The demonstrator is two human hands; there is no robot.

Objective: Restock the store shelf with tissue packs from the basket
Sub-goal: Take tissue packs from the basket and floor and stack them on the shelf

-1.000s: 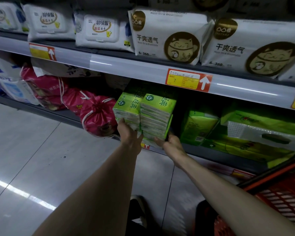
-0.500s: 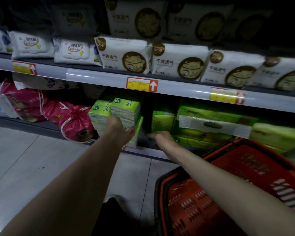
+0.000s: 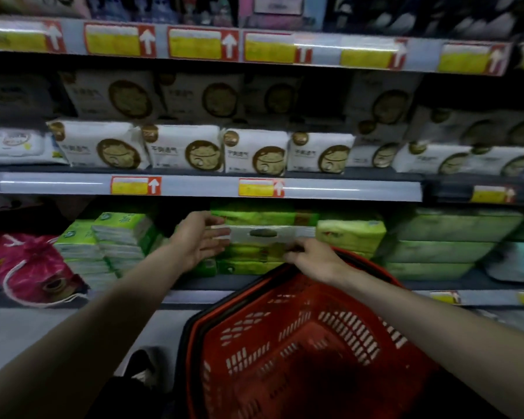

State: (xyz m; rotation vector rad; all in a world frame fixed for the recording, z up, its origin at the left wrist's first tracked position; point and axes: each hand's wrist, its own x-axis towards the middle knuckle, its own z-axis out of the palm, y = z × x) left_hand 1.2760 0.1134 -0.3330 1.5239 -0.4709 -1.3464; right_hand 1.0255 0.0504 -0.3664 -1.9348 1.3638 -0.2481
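A large green tissue pack (image 3: 254,255) with a white handle strip lies on the bottom shelf (image 3: 191,296). My left hand (image 3: 198,241) presses its left end with fingers spread. My right hand (image 3: 313,260) reaches over the far rim of the red basket (image 3: 345,337); its fingers curl on the pack's front just under the handle strip. The basket's inside looks empty. Left of my hands, two stacks of small green tissue packs (image 3: 118,237) stand on the same shelf. The picture is blurred.
Red drawstring bags (image 3: 28,264) lie at the far left of the bottom shelf. More green and pale packs (image 3: 445,240) fill its right side. White packs with a round cat emblem (image 3: 182,149) line the shelf above. A dark shoe (image 3: 146,367) stands on the floor.
Both hands have left the small green stacks and moved right onto the large green pack. The view has pulled back and up, and the red basket now sits in the middle below my hands.
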